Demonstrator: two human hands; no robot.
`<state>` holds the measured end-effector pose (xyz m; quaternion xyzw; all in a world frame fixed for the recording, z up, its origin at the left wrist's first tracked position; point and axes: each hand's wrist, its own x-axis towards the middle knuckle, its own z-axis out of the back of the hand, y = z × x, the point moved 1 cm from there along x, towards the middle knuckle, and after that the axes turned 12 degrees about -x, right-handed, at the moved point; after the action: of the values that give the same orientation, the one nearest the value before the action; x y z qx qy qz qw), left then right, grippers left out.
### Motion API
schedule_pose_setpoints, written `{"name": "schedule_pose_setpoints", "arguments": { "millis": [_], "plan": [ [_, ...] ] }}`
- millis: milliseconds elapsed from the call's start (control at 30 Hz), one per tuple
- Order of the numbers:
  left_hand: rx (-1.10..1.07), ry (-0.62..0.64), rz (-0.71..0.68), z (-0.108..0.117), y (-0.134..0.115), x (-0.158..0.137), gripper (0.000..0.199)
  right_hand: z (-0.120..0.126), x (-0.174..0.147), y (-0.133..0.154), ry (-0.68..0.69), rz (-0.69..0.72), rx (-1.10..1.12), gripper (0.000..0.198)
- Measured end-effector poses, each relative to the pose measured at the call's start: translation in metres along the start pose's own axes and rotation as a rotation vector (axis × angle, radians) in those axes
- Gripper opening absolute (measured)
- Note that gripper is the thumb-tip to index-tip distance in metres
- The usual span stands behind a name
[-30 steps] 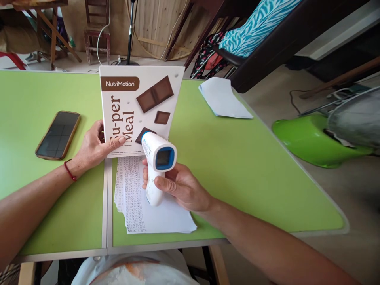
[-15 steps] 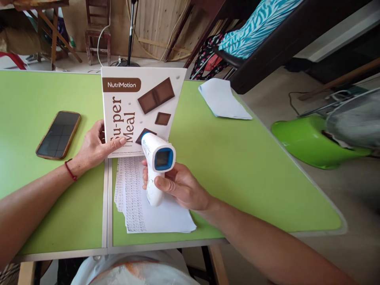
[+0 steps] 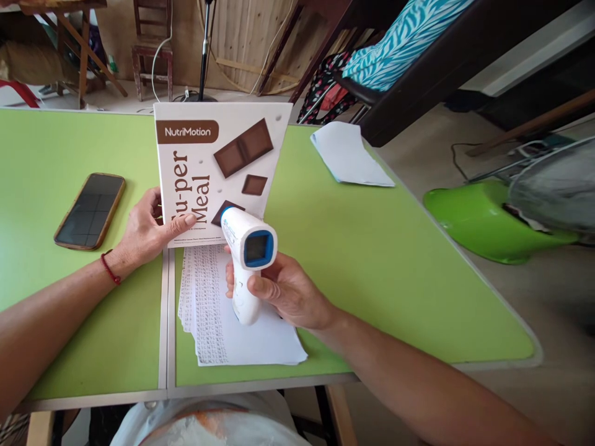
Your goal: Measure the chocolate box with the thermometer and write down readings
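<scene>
A white box (image 3: 186, 167) printed "NutriMotion" and "Su-per Meal" stands upright, with brown chocolate pieces pictured on its front. My left hand (image 3: 147, 228) grips its lower left side, thumb across the front and the other fingers mostly hidden behind. In my right hand (image 3: 290, 291) is a white infrared thermometer (image 3: 246, 241) with a blue-rimmed screen, held by the handle. The screen looks dark and faces me; its front end points at the lower part of the box. Beneath both lies a stack of printed paper sheets (image 3: 260, 344).
A smartphone (image 3: 90, 210) in a brown case lies left of my left hand on the green table (image 3: 372, 279). Folded white paper (image 3: 351, 155) rests near the far right edge. Beyond that edge is a green plastic tub or stool (image 3: 488, 223) on the floor.
The thermometer and my right hand have shifted very slightly right. The box has moved or turned a little, its left edge now farther left. Both grips are unchanged.
</scene>
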<state>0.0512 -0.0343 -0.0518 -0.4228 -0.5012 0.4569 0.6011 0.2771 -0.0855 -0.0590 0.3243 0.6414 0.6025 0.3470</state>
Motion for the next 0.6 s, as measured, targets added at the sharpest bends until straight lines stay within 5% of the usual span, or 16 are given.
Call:
{"name": "schedule_pose_setpoints", "arguments": {
  "millis": [200, 367, 600],
  "plan": [
    [-0.034, -0.048, -0.118, 0.001, 0.002, 0.003, 0.057, 0.021, -0.001, 0.012, -0.19, 0.09, -0.24, 0.038],
    [0.023, -0.106, -0.213, 0.012, 0.008, 0.01, 0.064, 0.076, 0.005, 0.02, -0.503, 0.11, -0.882, 0.052],
    [0.15, -0.093, -0.219, 0.02, 0.015, 0.019, 0.059, 0.111, 0.02, -0.007, -0.367, -0.107, -1.461, 0.039]
  ]
}}
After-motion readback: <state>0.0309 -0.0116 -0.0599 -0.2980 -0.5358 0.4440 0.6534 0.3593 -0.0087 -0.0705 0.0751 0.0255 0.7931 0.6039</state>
